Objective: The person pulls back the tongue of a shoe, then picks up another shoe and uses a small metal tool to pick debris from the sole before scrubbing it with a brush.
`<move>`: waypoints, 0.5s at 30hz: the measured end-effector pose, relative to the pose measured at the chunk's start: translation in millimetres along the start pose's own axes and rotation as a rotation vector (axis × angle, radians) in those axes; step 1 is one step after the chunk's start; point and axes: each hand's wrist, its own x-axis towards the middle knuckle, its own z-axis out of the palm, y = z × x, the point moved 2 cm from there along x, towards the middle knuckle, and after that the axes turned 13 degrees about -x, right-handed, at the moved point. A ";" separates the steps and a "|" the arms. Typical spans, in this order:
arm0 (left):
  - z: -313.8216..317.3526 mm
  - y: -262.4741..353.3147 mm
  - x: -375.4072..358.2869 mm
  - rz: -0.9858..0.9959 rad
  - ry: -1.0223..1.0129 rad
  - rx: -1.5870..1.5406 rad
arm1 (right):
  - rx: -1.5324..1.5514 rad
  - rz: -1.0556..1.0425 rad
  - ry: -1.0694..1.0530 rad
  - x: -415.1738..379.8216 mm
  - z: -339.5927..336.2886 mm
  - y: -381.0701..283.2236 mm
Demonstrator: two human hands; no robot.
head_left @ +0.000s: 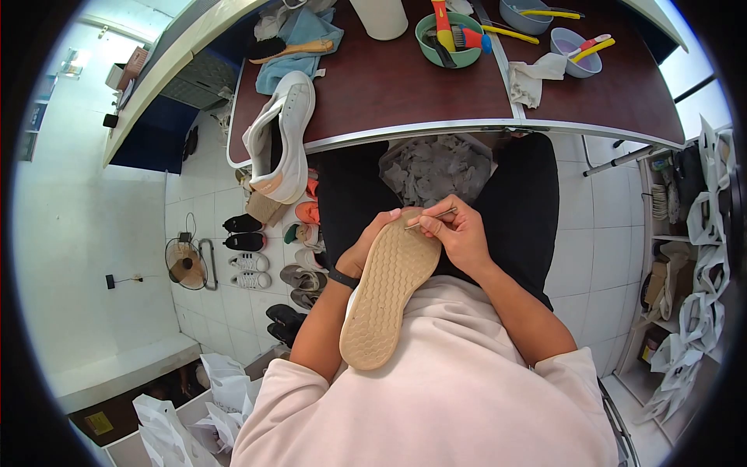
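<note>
A shoe [389, 288] lies sole-up over my lap, its tan sole patterned with small hexagons. My left hand [372, 243] is wrapped round the far left side of this shoe and steadies it. Pinched in my right hand [461, 240] is a thin metal pick [433, 217], its tip touching the sole near the toe end. The exact shape of the tip is too small to tell. A white sneaker [289, 144] rests at the table's near left edge, partly overhanging it.
On the dark red table [389, 89] are a blue cloth [289, 71], a wooden brush [299, 50], a green bowl [450, 53] of brushes and a purple bowl [574, 58]. A bin bag [436, 173] of crumpled tissue sits between my knees. Several shoes [249, 261] line the floor at left.
</note>
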 end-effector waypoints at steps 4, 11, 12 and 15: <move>2.4 1.4 -1.3 0.006 -0.008 0.004 | 0.003 0.010 0.028 1.4 1.6 0.5; 6.2 2.1 -2.2 -0.024 -0.039 -0.008 | -0.027 0.036 0.018 0.2 -1.0 -0.9; 5.0 2.2 -2.0 -0.016 -0.042 -0.001 | -0.024 0.038 -0.011 1.6 -1.3 -1.7; 2.7 0.9 -2.1 -0.013 -0.021 0.000 | 0.013 0.039 0.052 0.6 1.1 -0.6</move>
